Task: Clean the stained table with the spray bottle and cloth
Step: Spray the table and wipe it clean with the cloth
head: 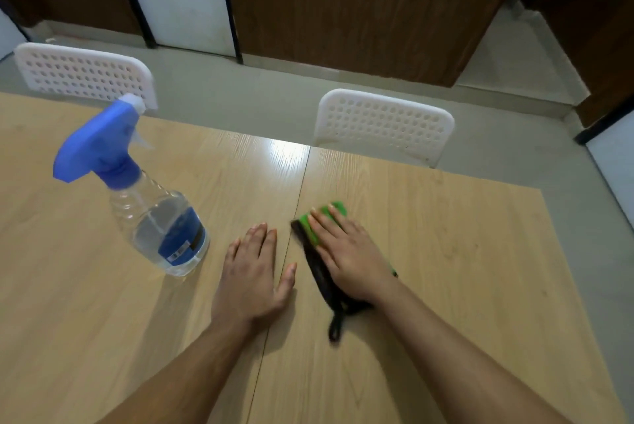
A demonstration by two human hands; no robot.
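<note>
A clear spray bottle (161,218) with a blue trigger head and blue label stands upright on the light wooden table (463,252), left of centre. My left hand (254,272) lies flat on the table just right of the bottle, fingers straight, holding nothing. My right hand (350,252) presses flat on a green cloth (334,211) with a black edge and a black loop; the cloth looks blurred. Most of the cloth is hidden under the hand.
Two white perforated chairs stand at the table's far edge, the left chair (85,72) behind the bottle and the right chair (384,125) beyond the cloth. A seam (298,197) runs down the tabletop between my hands. Grey floor and brown wall panels lie behind.
</note>
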